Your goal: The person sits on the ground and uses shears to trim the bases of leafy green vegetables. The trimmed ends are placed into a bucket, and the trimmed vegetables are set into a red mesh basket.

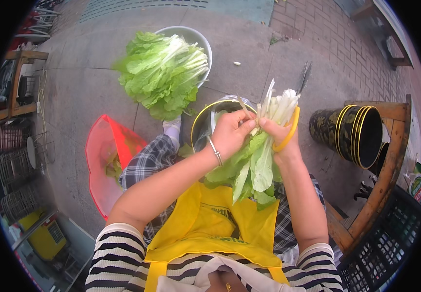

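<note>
A bunch of leafy greens (263, 171) is before me, with its pale stalks pointing away and its leaves hanging over my lap. My right hand (285, 137) grips it near the stalks. The same hand carries scissors with a yellow handle (287, 133), whose dark blades (304, 77) point away from me. My left hand (232, 131), a bangle at its wrist, pinches a thin stalk (246, 106) beside the bunch. Below both hands stands a lined bucket (197, 126) with a yellow rim, partly hidden, with some greens in it.
Farther off, a metal basin (206, 47) is heaped with greens (166, 73). A red plastic container (102, 171) with leaf scraps stands by my left leg. To the right are stacked black buckets (345, 135), a wooden stool frame (382, 186) and a black crate (385, 237).
</note>
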The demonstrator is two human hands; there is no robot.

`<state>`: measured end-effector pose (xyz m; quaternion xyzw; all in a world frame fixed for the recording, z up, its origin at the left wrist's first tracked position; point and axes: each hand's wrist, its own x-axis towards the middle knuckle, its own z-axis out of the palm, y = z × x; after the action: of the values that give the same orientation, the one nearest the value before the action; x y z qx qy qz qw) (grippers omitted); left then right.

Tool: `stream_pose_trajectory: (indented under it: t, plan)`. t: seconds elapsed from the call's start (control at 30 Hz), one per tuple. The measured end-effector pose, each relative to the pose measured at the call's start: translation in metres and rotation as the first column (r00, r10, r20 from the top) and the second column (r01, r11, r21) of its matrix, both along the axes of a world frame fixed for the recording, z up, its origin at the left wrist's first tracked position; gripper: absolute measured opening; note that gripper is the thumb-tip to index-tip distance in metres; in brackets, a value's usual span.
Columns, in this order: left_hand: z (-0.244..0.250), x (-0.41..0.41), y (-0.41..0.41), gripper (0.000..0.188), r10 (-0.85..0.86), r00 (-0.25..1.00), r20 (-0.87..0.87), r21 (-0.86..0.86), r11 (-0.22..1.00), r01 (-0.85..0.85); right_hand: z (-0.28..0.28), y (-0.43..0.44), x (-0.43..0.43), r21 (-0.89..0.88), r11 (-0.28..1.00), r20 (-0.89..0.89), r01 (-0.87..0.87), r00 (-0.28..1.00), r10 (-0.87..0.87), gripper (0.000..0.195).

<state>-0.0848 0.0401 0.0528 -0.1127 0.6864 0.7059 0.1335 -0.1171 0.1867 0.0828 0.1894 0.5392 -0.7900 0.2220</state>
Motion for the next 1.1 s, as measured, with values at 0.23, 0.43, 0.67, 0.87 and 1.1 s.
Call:
stream_pose_trajectory:
  t: [0.23,0.43,0.67,0.87,1.1]
  plan:
    - [0.003,0.007,0.004,0.012,-0.123,0.972,-0.199,-0.373,0.927,0.041,-0.007,0.003,0.000,0.007,0.999,-0.096,-0.037,0.995,0.038,0.049]
    - [0.004,0.006,0.003,0.010,-0.212,0.956,-0.205,-0.514,0.854,0.079,-0.018,0.004,0.003,0.216,0.976,-0.199,-0.026,0.977,0.070,0.052]
    - [0.001,-0.006,-0.017,0.019,-0.352,0.934,0.054,-0.712,0.642,0.283,-0.001,0.015,-0.011,0.232,0.972,-0.197,0.047,0.980,0.000,0.045]
    - [0.000,-0.005,-0.017,0.049,-0.343,0.893,-0.292,-0.896,0.424,-0.131,0.008,0.013,-0.012,0.121,0.993,-0.086,-0.015,0.996,0.025,0.048]
    - [0.001,-0.002,0.012,0.070,-0.167,0.934,0.316,0.677,0.729,-0.099,-0.005,-0.004,-0.001,-0.120,0.993,0.046,-0.006,0.999,0.011,0.054]
